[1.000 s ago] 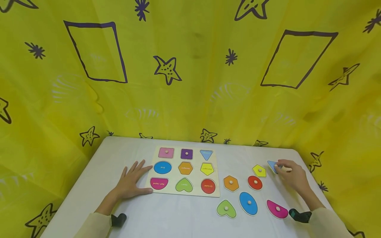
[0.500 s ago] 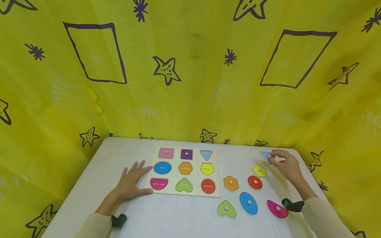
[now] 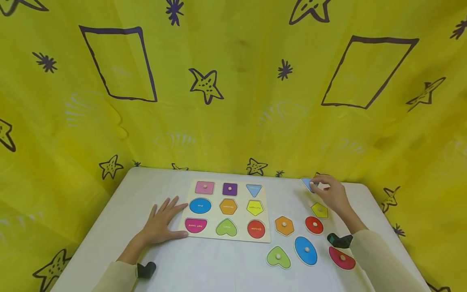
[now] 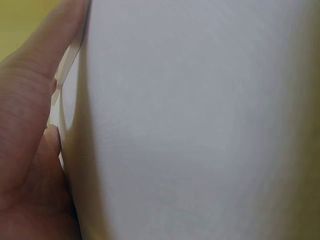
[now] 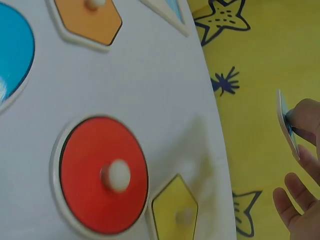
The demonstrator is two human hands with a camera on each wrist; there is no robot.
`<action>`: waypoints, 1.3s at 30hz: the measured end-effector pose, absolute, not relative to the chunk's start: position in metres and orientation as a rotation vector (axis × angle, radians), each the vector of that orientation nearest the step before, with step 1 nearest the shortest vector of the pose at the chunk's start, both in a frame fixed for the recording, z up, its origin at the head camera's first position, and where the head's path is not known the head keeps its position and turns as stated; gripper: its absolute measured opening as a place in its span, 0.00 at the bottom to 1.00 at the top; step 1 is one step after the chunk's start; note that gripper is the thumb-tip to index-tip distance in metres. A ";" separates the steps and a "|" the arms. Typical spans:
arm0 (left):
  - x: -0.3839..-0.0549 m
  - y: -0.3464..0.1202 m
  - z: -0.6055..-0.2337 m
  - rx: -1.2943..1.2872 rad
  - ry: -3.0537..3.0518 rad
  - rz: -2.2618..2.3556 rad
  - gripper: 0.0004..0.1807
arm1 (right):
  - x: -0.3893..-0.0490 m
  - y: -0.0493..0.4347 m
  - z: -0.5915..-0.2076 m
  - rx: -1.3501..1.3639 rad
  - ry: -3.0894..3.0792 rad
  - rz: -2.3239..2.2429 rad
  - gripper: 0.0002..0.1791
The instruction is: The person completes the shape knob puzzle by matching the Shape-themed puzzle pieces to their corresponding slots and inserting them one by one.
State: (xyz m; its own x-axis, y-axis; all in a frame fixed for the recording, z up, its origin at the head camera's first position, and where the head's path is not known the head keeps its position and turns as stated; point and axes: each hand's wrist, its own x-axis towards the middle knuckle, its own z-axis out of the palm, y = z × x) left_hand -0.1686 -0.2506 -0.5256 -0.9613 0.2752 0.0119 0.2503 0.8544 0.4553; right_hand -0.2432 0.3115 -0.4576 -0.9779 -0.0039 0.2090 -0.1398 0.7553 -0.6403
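Observation:
My right hand pinches a light blue triangle puzzle piece by its knob, up off the table near the back edge. In the right wrist view the triangle piece shows edge-on between thumb and fingers. My left hand lies with fingers spread, its fingertips at the left edge of the shape puzzle board. On the board, a pink rectangle and a purple square have knobs; the other shapes, among them a blue triangle spot, show printed labels and no knobs.
Right of the board lie loose knobbed pieces: an orange hexagon, red circle, yellow pentagon, green heart, blue oval and magenta half round. A yellow patterned curtain stands behind the white table.
My right hand has carried the triangle piece left and toward the table's back edge, raising it past the yellow pentagon. My left hand has stayed at the board.

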 end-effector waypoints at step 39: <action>-0.169 -0.250 -0.526 0.400 2.968 0.713 0.53 | -0.288 0.167 -0.506 0.140 -2.777 1.398 0.07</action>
State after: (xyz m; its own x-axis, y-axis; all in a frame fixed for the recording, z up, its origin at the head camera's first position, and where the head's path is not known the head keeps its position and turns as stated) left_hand -0.1694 -0.2500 -0.5263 -0.9643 0.2647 -0.0007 0.2355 0.8591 0.4543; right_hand -0.2879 0.1674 -0.5058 -0.9955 -0.0670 0.0666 -0.0934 0.5924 -0.8002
